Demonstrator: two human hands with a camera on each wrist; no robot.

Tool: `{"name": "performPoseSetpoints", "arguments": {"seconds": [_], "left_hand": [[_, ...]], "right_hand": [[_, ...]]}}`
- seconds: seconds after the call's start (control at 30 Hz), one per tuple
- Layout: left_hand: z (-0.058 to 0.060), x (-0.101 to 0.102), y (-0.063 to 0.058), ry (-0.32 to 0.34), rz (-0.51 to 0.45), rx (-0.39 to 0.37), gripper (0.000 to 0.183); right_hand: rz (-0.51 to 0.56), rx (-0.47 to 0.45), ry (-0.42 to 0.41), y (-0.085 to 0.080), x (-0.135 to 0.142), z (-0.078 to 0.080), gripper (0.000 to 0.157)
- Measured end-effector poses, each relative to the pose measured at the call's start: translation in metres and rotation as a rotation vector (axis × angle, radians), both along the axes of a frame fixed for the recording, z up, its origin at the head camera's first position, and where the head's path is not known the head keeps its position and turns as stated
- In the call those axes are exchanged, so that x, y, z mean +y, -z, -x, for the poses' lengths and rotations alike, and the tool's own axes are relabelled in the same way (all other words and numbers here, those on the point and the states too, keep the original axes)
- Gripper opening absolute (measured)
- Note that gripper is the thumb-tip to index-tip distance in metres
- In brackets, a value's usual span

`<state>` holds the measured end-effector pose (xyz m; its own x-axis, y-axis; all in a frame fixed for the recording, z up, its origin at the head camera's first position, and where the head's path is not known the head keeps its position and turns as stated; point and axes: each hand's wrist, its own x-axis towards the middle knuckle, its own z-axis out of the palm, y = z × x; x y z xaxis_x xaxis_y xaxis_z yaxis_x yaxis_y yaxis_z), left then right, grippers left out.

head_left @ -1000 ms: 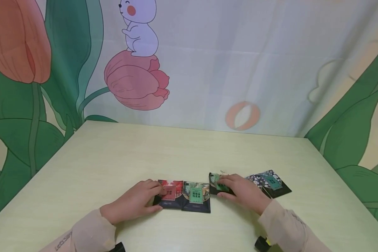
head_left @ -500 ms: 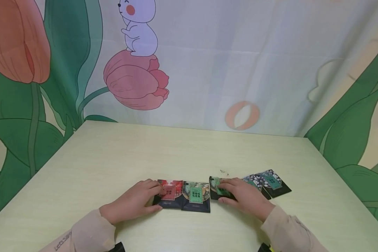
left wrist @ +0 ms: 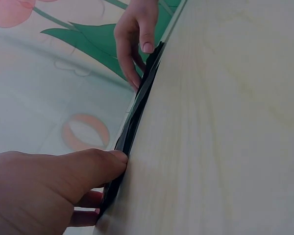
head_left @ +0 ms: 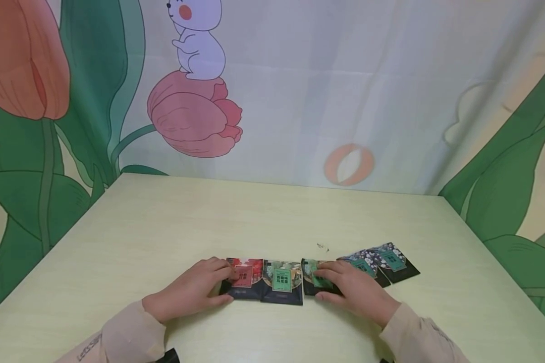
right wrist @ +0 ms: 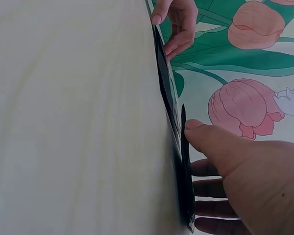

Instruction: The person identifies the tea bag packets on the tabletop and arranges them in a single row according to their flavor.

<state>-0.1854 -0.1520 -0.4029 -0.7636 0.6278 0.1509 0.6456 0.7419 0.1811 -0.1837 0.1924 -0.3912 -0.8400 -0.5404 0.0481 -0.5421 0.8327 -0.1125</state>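
Note:
Several dark tea sachets with coloured labels lie in a row on the table. My left hand [head_left: 193, 288] holds the red tea sachet [head_left: 253, 275] at its left side, fingers over the top and thumb at the near edge. Right beside it lies a sachet with a light green label [head_left: 282, 283]. My right hand [head_left: 361, 292] grips another green-labelled tea sachet [head_left: 309, 286], partly hidden under the fingers. In the right wrist view, this dark sachet [right wrist: 185, 176] stands slightly raised between thumb and fingers. Its left edge is close to the middle sachet.
Two floral sachets, one nearer [head_left: 362, 263] and one farther right [head_left: 394, 260], lie angled and overlapping beyond my right hand. A small dark mark [head_left: 322, 247] shows on the pale table [head_left: 254, 217]. Behind the table hangs a printed curtain [head_left: 281, 101].
My right hand has drawn its green-labelled sachet toward me, lining it up more with the row and uncovering more of the floral sachets. The left hand stays put.

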Motion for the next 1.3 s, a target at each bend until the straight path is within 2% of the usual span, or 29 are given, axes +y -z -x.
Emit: {"name": "performPoseSetpoints", "arguments": {"seconds": [0.5,0.73,1.03,1.3], "left_hand": [[0.001,0.003,0.000,0.001,0.007,-0.019,0.039],[-0.001,0.002,-0.001,-0.012,0.002,-0.018,0.036],[0.000,0.001,-0.001,-0.021,-0.008,-0.010,0.036],[0.001,0.003,0.000,-0.021,-0.011,-0.025,0.036]], "right_hand": [[-0.006,0.044,-0.014,0.002,0.004,-0.011,0.056],[-0.014,0.087,-0.063,0.004,0.003,-0.011,0.056],[-0.017,0.100,-0.081,0.002,0.001,-0.009,0.055],[0.011,0.108,-0.045,-0.004,0.007,-0.007,0.052]]}}
